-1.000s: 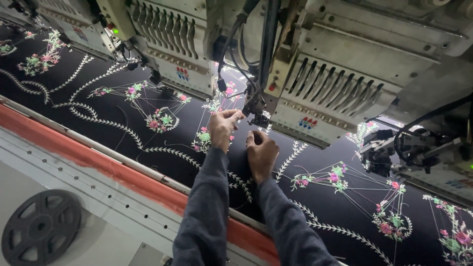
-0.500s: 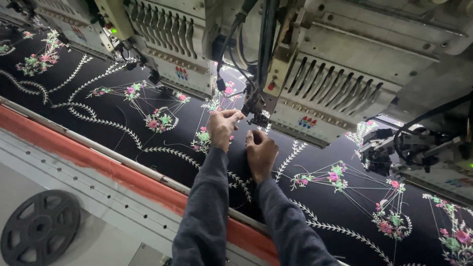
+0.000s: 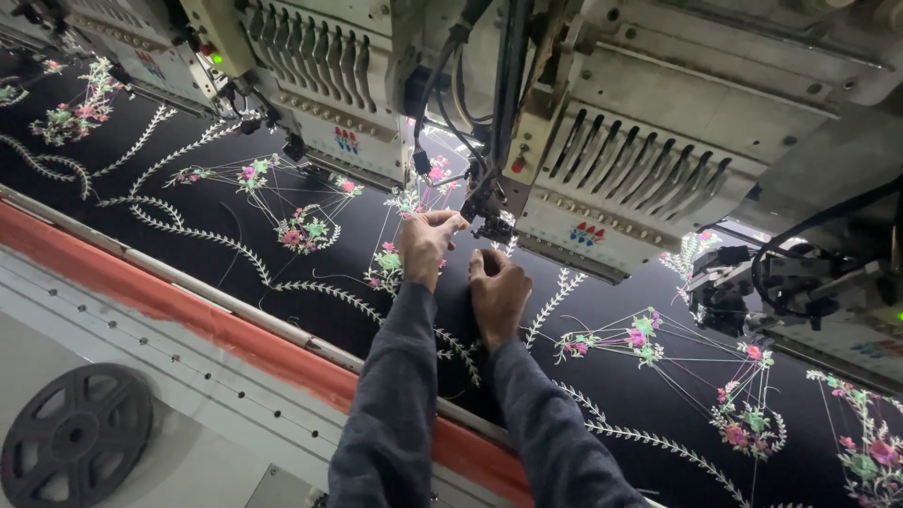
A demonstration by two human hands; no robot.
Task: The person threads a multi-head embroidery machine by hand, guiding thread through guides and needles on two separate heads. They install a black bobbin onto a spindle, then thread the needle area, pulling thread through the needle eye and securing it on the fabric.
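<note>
Both my arms, in grey sleeves, reach over a black fabric [image 3: 602, 376] embroidered with pink flowers and white vine lines. My left hand [image 3: 425, 246] has its fingertips pinched together just left of the needle assembly [image 3: 493, 226] of the middle embroidery head [image 3: 621, 179], seemingly on a thin thread. My right hand [image 3: 499, 299] rests curled on the fabric directly below that needle assembly, thumb raised toward it. Whether it holds anything is hidden.
Another embroidery head [image 3: 320, 85] stands at the left and a dark mechanism [image 3: 781, 282] at the right. A red strip and pale metal rail [image 3: 188, 320] edge the fabric frame. A grey perforated wheel [image 3: 75, 437] lies at the bottom left.
My hands have stayed at the needle with only slight finger movement. The view has shifted a little.
</note>
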